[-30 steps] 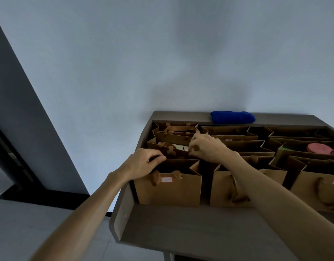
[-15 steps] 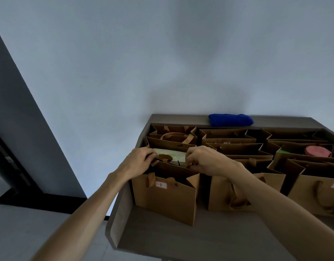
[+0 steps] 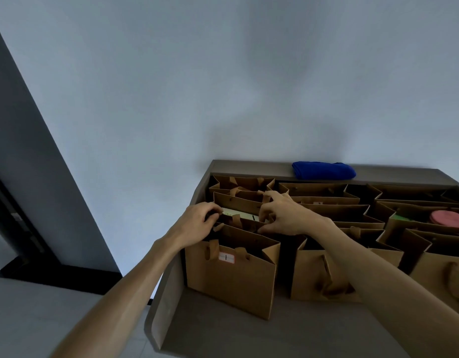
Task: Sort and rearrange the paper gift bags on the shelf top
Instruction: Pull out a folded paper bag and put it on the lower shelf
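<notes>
On the shelf top [image 3: 223, 337], seen from the head camera, brown paper gift bags stand in rows. At the left end of the front row, the labelled bag [image 3: 231, 277] stands open and tilted, a white sticker [image 3: 226, 257] on its face. Just behind it, the second bag [image 3: 245, 220] holds a pale flat item [image 3: 238, 212]. The left hand [image 3: 197, 223] curls its fingers over that bag's left rim, gripping it; the right hand [image 3: 285, 215] pinches its right rim. A blue folded cloth [image 3: 324, 171] lies by the wall, and a pink round object [image 3: 449, 218] sits in a bag at right.
</notes>
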Tool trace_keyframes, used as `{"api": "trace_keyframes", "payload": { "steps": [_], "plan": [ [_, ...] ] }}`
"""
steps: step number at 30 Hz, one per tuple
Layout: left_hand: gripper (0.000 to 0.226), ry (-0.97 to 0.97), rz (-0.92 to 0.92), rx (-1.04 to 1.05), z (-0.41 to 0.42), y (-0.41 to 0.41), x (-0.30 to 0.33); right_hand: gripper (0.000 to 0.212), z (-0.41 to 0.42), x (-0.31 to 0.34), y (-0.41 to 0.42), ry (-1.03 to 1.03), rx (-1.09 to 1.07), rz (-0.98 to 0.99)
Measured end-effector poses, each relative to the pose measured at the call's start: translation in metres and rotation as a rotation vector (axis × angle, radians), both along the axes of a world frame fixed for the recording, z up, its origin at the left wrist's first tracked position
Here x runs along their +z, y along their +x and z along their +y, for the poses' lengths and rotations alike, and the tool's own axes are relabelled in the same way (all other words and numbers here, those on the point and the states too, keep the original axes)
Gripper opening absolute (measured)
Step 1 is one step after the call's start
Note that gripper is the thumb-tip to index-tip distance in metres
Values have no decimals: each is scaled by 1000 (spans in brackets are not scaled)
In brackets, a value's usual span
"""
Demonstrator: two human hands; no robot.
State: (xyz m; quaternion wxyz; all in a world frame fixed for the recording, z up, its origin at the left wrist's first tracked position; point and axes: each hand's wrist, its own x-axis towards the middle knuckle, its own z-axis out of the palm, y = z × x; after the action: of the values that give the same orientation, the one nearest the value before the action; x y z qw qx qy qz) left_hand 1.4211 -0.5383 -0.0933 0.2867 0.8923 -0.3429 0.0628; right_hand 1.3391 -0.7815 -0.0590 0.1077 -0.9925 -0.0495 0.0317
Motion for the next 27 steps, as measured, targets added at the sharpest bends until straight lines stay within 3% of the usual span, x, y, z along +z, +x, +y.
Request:
{"api": "trace_keyframes", "payload": {
  "steps": [4, 8, 18, 23, 27],
  "plan": [
    [25, -21, -5, 8, -1, 3, 3, 30, 5, -6, 16, 54, 24, 97],
    [25, -27, 0, 17, 2, 3, 4, 19, 7, -8, 26, 109, -28, 115],
    [31, -167, 64, 112, 7, 2, 11, 20, 1, -5, 19, 256, -26, -16],
    [47, -287, 165, 187, 1, -1, 18, 22, -6, 13, 8, 337, -10, -141],
    [63, -491, 318, 188, -3, -4, 24, 23, -15, 43, -1, 383, 0, -247]
  ]
}}
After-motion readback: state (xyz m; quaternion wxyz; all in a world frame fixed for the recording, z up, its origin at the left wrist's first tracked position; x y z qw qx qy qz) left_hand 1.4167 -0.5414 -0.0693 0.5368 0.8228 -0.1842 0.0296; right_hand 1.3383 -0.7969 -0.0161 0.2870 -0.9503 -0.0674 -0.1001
